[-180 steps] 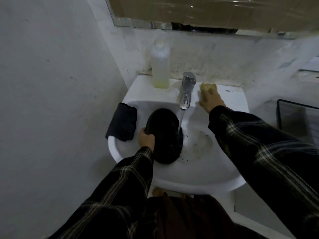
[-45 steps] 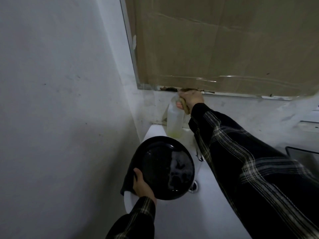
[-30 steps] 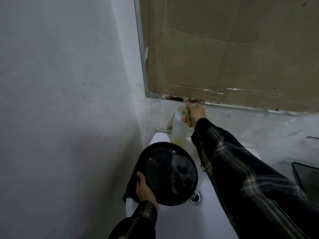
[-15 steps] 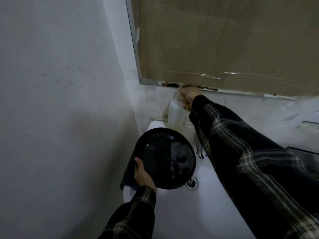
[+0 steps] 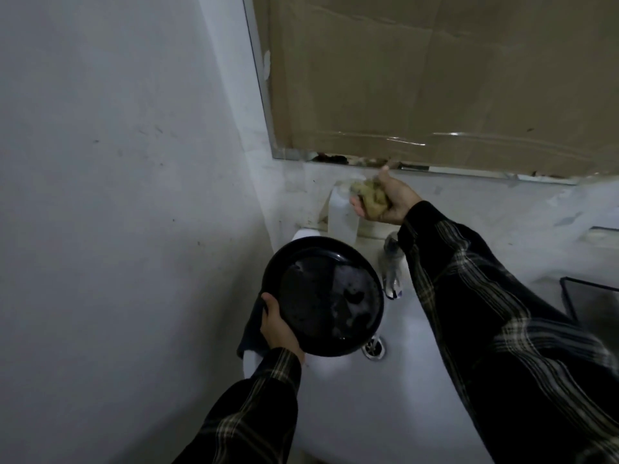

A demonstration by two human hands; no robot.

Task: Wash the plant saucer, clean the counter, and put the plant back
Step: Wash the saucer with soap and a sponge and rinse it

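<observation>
The round black plant saucer (image 5: 323,298) is held over the white sink (image 5: 385,390), face up and tilted a little, with water and suds on its inside. My left hand (image 5: 278,326) grips its lower left rim. My right hand (image 5: 388,200) is raised above the tap, palm turned up, with a yellow sponge (image 5: 370,195) bunched in it. Just left of that hand, the translucent soap bottle (image 5: 343,216) stands on the sink's back ledge. No plant is in view.
A chrome tap (image 5: 390,266) stands at the back of the sink, with the drain (image 5: 374,348) below the saucer. A dark cloth (image 5: 251,333) hangs on the sink's left rim. A wall is close on the left. A cardboard-covered mirror (image 5: 435,78) hangs above. A black wire basket (image 5: 589,303) is at the right.
My right hand has come off the top of the soap bottle and turned palm up with the sponge. The saucer stays held over the sink. The tap was running 6 seconds ago.
</observation>
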